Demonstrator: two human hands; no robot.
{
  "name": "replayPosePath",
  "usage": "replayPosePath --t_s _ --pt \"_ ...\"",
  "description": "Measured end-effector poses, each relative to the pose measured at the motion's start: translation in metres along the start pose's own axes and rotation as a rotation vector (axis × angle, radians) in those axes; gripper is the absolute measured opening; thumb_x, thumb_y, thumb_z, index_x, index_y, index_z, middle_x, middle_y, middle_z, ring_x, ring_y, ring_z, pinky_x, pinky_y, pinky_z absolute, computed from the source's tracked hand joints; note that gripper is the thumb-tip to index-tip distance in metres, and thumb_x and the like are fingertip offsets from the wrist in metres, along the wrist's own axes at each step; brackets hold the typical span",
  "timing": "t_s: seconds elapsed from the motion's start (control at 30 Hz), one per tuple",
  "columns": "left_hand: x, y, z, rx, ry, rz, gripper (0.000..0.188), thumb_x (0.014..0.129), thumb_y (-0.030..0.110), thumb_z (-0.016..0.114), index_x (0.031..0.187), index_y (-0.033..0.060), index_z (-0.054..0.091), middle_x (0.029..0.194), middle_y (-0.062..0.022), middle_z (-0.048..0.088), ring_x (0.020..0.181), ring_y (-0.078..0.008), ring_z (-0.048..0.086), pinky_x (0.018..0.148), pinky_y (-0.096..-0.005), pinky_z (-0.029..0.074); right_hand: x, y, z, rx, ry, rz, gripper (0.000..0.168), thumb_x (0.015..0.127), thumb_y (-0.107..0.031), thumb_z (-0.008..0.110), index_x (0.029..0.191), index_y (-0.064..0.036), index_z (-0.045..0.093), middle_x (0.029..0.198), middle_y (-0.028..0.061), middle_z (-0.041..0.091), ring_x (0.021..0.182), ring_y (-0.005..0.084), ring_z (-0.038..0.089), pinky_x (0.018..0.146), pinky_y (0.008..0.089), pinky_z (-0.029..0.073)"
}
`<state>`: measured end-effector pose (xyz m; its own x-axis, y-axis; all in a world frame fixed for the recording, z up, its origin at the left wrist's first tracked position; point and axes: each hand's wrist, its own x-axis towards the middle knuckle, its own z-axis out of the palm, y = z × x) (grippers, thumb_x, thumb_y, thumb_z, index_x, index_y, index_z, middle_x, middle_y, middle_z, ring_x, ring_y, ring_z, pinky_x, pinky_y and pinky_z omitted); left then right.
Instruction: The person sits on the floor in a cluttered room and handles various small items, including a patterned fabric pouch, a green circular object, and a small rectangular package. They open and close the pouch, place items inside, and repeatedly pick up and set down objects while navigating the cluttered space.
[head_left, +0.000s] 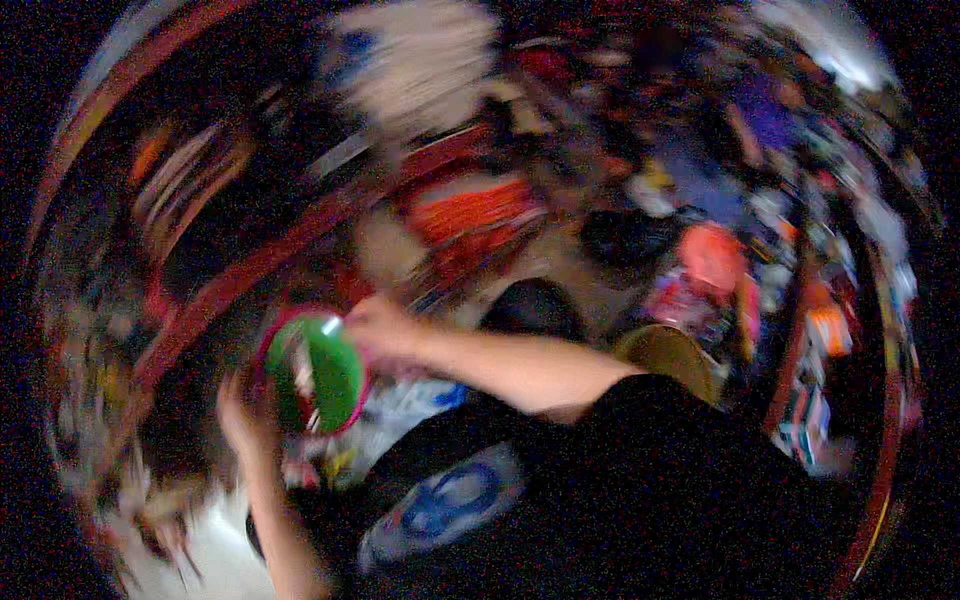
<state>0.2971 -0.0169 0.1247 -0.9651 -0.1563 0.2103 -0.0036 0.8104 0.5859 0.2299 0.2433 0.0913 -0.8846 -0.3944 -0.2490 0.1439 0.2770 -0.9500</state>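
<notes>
Strong motion blur smears the whole view. A round green plastic basin (337, 375) with a pink rim is held to the left of my body. My right hand (379, 326), its arm stretched across my front, grips the rim on the near right side. On the opposite side my left hand (241, 409) is at the rim, its fingers partly hidden in shadow. Inside the basin lie pale and reddish thin items (304, 375), too blurred to name.
A dark red shelf edge (277, 259) curves past the basin. Beyond it sits an orange-red object (472, 210). On the right are a coral-coloured round item (712, 259), a brownish round object (667, 356) and several small coloured goods. A pale blurred panel (420, 67) stands at the top.
</notes>
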Motion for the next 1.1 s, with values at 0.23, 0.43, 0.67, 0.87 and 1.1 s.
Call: replayPosePath --t_s 0.23,0.43,0.67,0.87,1.1 --pt "-0.018 -0.055 -0.027 0.130 -0.072 -0.097 0.041 0.089 0.025 0.058 0.115 -0.0065 0.055 0.111 -0.0244 0.059 0.103 -0.0393 0.056 0.090 -0.0414 0.044 0.008 -0.003 0.043 0.067 0.041 -0.374 0.031 0.083 -0.026 0.058 0.066 -0.001 0.057 0.049 0.0119 0.056 0.034 0.0173 0.051 0.032 0.0345 0.041" --pt "-0.042 -0.037 -0.032 -0.158 0.084 -0.068 0.033 0.091 0.019 0.054 0.112 -0.0069 0.055 0.106 -0.0227 0.062 0.093 -0.0331 0.061 0.082 -0.0379 0.048 -0.009 -0.005 0.053 0.112 -0.044 -0.117 0.027 0.080 -0.026 0.061 0.070 0.000 0.058 0.049 0.0113 0.056 0.033 0.0184 0.049 0.031 0.0354 0.039" --pt "-0.039 -0.039 -0.033 0.002 0.026 -0.081 0.028 0.091 0.019 0.055 0.106 -0.0046 0.059 0.100 -0.0198 0.064 0.086 -0.0300 0.061 0.077 -0.0376 0.048 -0.031 -0.031 0.035 0.076 -0.045 -0.171 0.025 0.080 -0.024 0.061 0.072 -0.001 0.060 0.051 0.0119 0.057 0.038 0.0180 0.053 0.037 0.0353 0.042" --pt "-0.035 -0.046 -0.029 -0.047 -0.025 -0.178 0.029 0.089 0.017 0.057 0.111 -0.0015 0.060 0.107 -0.0148 0.064 0.093 -0.0239 0.060 0.083 -0.0356 0.047 -0.021 -0.018 0.043 0.070 -0.005 -0.265 0.024 0.081 -0.023 0.059 0.073 0.000 0.059 0.049 0.0122 0.055 0.035 0.0185 0.051 0.033 0.0346 0.040" --pt "-0.031 -0.108 0.001 -0.253 0.045 -0.156 0.053 0.083 0.021 0.066 0.127 -0.0015 0.046 0.116 -0.0161 0.058 0.105 -0.0266 0.055 0.092 -0.0379 0.044 -0.020 -0.011 0.040 0.121 0.036 -0.256 0.025 0.084 -0.024 0.057 0.075 -0.001 0.057 0.047 0.0129 0.054 0.031 0.0199 0.049 0.028 0.0344 0.038"
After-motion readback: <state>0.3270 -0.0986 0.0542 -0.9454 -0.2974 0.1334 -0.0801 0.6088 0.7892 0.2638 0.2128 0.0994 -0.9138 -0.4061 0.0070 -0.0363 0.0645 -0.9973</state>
